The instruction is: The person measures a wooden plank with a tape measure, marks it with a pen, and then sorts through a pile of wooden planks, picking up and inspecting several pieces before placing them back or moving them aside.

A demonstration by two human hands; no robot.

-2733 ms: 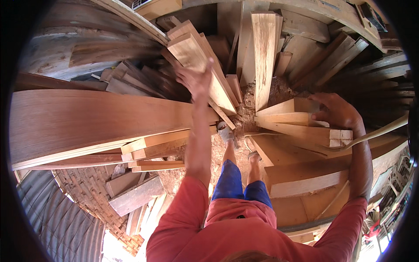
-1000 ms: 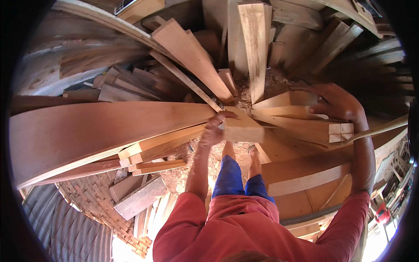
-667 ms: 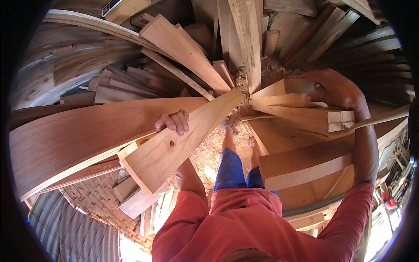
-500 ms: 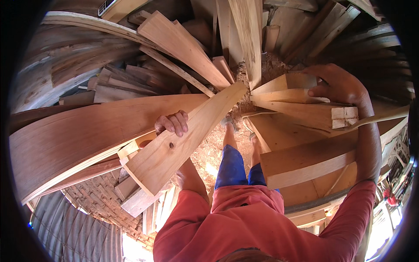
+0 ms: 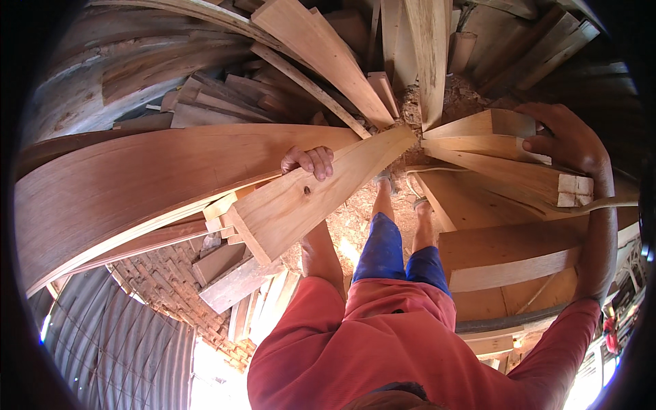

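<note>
My left hand (image 5: 309, 162) is closed over the far-left edge of a pale wooden board (image 5: 328, 188) with a dark knot. This board slants from the lower left toward the floor at the middle; its far end is close to the floor. A wide curved-looking reddish plank (image 5: 171, 164) lies just behind and left of it. On the right, my right hand (image 5: 570, 140) is bent round the end of a thick wooden beam (image 5: 509, 123), thumb on the near side, other fingers partly hidden. More beams (image 5: 519, 174) lie beneath it, one with a white-marked end.
Tall boards (image 5: 430, 61) and leaning planks (image 5: 328, 61) stand at the far side. A wide thick plank (image 5: 512, 253) is at the right. Lower left are a brick surface (image 5: 157, 290), short offcuts (image 5: 236, 283) and corrugated sheeting (image 5: 130, 342). My feet stand on brown, debris-covered ground.
The whole view has shifted, so most things appear farther right. My left hand and the knotted board have moved slightly farther away, its near end raised. My right hand keeps its place on the beam.
</note>
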